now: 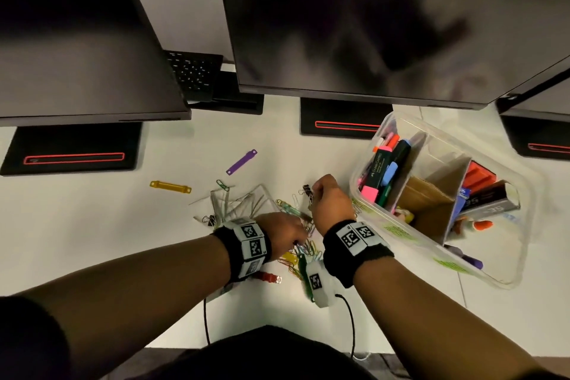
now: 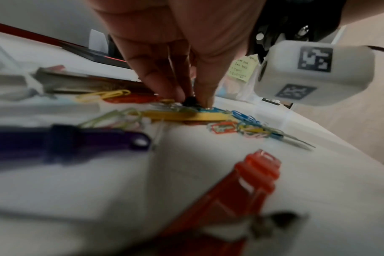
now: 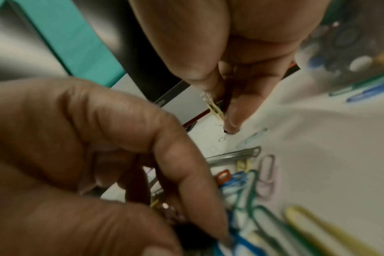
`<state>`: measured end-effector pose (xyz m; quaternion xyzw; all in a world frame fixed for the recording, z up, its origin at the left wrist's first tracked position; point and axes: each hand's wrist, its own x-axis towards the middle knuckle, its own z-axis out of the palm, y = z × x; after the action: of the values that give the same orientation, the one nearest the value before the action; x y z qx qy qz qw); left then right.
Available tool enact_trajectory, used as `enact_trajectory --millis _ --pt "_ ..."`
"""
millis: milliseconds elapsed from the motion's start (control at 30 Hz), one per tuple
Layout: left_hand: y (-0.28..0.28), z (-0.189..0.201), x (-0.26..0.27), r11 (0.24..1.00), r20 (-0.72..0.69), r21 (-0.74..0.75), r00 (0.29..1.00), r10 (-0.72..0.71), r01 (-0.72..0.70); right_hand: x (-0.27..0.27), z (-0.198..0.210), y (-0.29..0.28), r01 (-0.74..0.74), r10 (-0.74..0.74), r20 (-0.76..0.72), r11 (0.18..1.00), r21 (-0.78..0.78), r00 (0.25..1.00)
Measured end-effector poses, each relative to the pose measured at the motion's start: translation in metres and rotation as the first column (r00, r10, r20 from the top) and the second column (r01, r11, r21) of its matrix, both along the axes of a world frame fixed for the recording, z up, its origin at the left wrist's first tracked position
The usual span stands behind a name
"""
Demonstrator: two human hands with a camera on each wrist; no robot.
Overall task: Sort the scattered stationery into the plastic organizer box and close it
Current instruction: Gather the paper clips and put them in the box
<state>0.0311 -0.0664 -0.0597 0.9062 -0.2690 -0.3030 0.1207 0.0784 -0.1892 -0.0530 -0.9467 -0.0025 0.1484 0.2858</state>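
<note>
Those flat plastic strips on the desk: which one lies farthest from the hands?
The purple strip, lying alone toward the monitors. The yellow strip is nearer the clip pile, and the red strip sits just beside the left wrist.

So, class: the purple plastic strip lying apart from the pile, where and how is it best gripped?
Pinch the purple strip across its narrow width near the middle, from above. It lies flat and alone on the desk, so both long edges look free; the holed ends offer less to hold.
</note>
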Motion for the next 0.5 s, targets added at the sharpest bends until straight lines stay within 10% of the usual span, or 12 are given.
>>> enact_trajectory --millis 333,500 --pt "0.035 0.018 0.007 0.952 0.019 -0.055 0.953 0.301 -0.3 0.025 0.002 0.017 -0.057 0.057 -0.007 0.998 -0.021 0.998" --pt "0.049 0.025 0.015 0.672 -0.051 -0.249 0.702 0.71 -0.697 0.019 -0.002 0.021 0.198 -0.192 -0.051 0.923 0.331 0.98"
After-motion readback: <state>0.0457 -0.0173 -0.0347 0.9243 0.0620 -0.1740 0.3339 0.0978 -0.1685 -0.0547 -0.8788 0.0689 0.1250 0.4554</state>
